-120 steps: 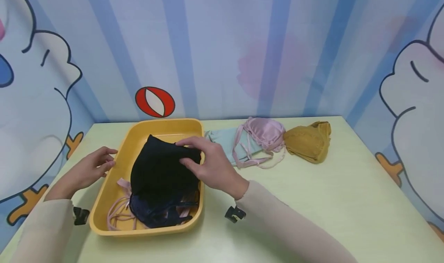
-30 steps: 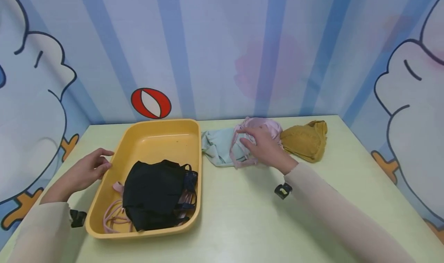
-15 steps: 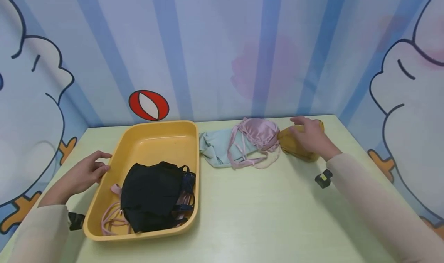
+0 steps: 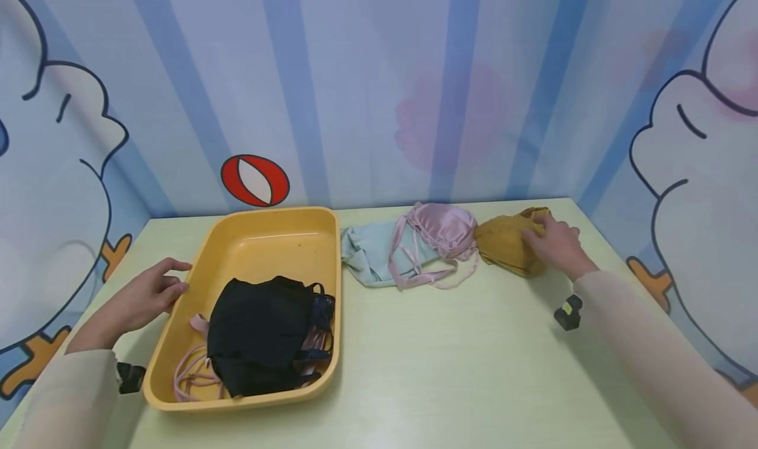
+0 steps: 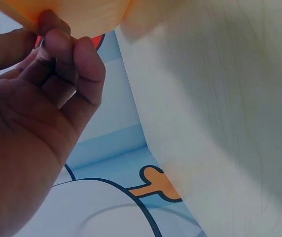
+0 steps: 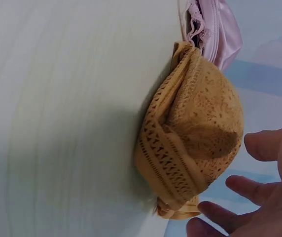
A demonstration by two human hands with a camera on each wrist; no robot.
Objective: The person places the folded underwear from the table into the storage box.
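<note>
My right hand [image 4: 556, 243] is at the right end of a mustard-yellow folded bra [image 4: 506, 241]. In the right wrist view its thumb and fingers are spread apart beside the bra's moulded cup [image 6: 205, 113], which has a perforated band. My left hand [image 4: 142, 294] holds the left rim of a yellow plastic tray [image 4: 266, 213]; the left wrist view shows thumb and curled fingers [image 5: 89, 64] at that edge. Inside the tray lie a black folded garment [image 4: 260, 334], a navy strappy piece [image 4: 322, 311] and thin pink straps [image 4: 189, 373].
Left of the mustard bra lies a pink satin bra [image 4: 447, 228] with loose straps, overlapping a mint-green folded cloth [image 4: 370, 251] close to the tray's right side. Behind the pale table [image 4: 450, 370] rises a blue striped backdrop [image 4: 379, 93] with cartoon figures.
The black garment, earlier held up by my right hand, now lies in the tray. My right hand has moved right, past the pink bra, to the mustard bra. My left hand stays on the rim.
</note>
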